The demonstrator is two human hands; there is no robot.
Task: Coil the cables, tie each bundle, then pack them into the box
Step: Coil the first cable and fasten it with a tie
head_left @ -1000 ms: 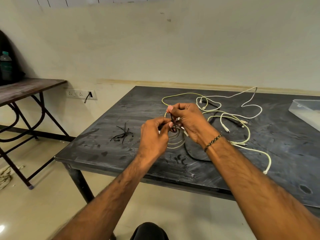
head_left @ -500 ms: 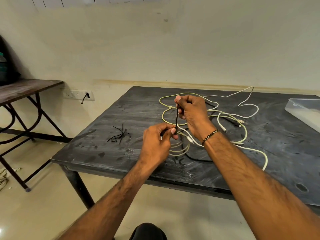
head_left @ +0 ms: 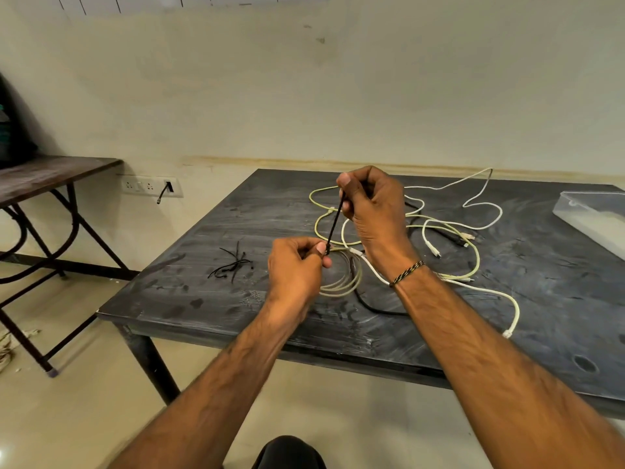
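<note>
My left hand (head_left: 296,269) pinches a coiled pale cable bundle (head_left: 341,282) just above the dark table (head_left: 203,292). A black tie (head_left: 334,225) runs taut from that pinch up to my right hand (head_left: 372,211), which grips its free end and holds it raised. Loose white and yellowish cables (head_left: 449,231) lie tangled behind my hands, with a black cable (head_left: 375,308) among them. A clear plastic box (head_left: 595,218) sits at the table's right edge.
Several spare black ties (head_left: 233,264) lie in a small pile left of my hands. A brown side table (head_left: 50,174) stands at the left, and a wall socket strip (head_left: 152,187) is behind it. The table's front edge is close to me.
My right hand has pulled the black tie up and away from my left hand, drawing it taut. The left hand has stayed on the coil.
</note>
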